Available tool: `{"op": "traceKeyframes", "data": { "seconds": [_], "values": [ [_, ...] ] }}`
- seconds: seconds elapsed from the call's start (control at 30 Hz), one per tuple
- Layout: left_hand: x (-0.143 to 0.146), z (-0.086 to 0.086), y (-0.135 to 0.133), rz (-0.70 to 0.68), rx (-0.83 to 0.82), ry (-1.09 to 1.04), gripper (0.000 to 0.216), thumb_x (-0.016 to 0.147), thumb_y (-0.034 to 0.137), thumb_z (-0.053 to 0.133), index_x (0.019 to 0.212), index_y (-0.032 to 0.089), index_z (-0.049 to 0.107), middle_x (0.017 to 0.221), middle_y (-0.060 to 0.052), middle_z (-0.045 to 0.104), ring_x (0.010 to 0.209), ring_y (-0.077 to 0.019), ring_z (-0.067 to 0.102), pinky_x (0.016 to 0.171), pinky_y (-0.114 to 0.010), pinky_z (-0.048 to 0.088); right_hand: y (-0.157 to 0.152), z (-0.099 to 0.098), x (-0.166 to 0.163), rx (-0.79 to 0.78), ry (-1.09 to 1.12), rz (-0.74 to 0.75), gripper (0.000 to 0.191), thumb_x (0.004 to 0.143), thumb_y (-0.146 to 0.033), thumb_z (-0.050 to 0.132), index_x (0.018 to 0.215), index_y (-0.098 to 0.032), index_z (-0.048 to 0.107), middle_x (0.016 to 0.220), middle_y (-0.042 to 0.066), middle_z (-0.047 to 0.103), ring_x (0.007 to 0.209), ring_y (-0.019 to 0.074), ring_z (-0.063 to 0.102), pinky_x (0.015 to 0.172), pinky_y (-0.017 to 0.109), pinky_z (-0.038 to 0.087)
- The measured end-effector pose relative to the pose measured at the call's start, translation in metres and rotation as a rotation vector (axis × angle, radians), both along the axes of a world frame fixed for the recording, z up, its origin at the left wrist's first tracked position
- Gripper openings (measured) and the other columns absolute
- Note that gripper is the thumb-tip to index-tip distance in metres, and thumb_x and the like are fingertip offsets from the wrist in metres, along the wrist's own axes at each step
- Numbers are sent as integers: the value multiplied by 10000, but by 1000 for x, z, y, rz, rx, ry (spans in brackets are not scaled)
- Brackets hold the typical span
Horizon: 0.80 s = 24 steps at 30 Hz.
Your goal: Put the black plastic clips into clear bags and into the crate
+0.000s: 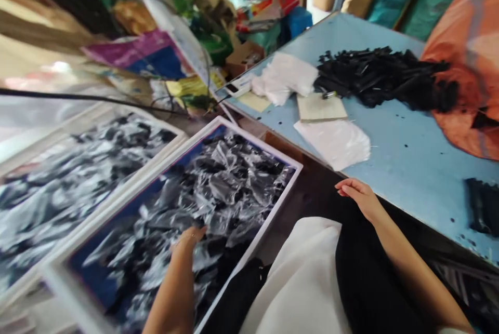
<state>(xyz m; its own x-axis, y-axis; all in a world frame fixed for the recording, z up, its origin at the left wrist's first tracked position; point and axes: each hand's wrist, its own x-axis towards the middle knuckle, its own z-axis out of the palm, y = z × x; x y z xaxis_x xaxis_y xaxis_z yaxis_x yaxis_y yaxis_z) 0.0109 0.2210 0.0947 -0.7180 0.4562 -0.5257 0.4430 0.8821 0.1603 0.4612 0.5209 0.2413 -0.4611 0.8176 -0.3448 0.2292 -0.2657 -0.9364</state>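
Note:
My left hand (189,236) reaches down over a white-rimmed tray (262,232) and touches or hovers just above the clear plastic bags (222,188) heaped in it. Dark pieces show through the bags. Most of that hand's fingers are hidden or blurred, so its grip cannot be made out. Beside the near edge of the blue table (405,162), my right hand (357,195) hangs in the air with loosely bent fingers and nothing visible in them. Closest to it on the table is a white plastic sheet or bag (337,142).
A second tray (171,139) of bagged dark pieces lies at left. On the table are a pile of black pieces (374,74), a pale pad (322,108), crumpled white plastic (286,75) and an orange sack (463,64). A black cable (78,96) crosses at left.

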Motion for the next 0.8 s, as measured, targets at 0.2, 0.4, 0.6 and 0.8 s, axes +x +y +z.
{"op": "traceKeyframes", "data": {
  "seconds": [0.2, 0.4, 0.6, 0.8],
  "values": [
    [32, 38, 81, -195, 230, -142, 467, 855, 503, 471, 1095, 190, 719, 1130, -117, 777, 1149, -342, 704, 1018, -451, 530, 29, 11, 37, 39, 44, -135, 332, 772, -526, 782, 904, -222, 769, 913, 45, 751, 849, 191, 668, 883, 377, 535],
    [172, 119, 255, -672, 829, -406, 467, 988, 457, 453, 1326, 198, 645, 1257, -109, 733, 1144, -244, 705, 1036, -396, 550, 128, 16, 42, 222, -187, -157, 379, 829, -547, 626, 936, -196, 719, 898, 67, 738, 839, 209, 684, 836, 385, 567],
    [311, 116, 370, -953, 882, 304, 555, 975, 387, 566, 1504, 223, 534, 1610, -164, 425, 1528, -389, 322, 1233, -660, 205, 315, 46, 8, 421, -433, -407, 344, 926, -406, 531, 1163, -168, 606, 1315, 165, 607, 1234, 280, 591, 1029, 420, 479],
    [307, 88, 367, -1041, 902, 176, 517, 951, 348, 610, 1462, 283, 577, 1573, -119, 493, 1501, -390, 375, 1223, -675, 229, 399, 51, -10, 504, -600, -485, 380, 833, -316, 676, 1132, -120, 546, 1341, 245, 526, 1249, 369, 564, 1028, 454, 443]
  ]
}}
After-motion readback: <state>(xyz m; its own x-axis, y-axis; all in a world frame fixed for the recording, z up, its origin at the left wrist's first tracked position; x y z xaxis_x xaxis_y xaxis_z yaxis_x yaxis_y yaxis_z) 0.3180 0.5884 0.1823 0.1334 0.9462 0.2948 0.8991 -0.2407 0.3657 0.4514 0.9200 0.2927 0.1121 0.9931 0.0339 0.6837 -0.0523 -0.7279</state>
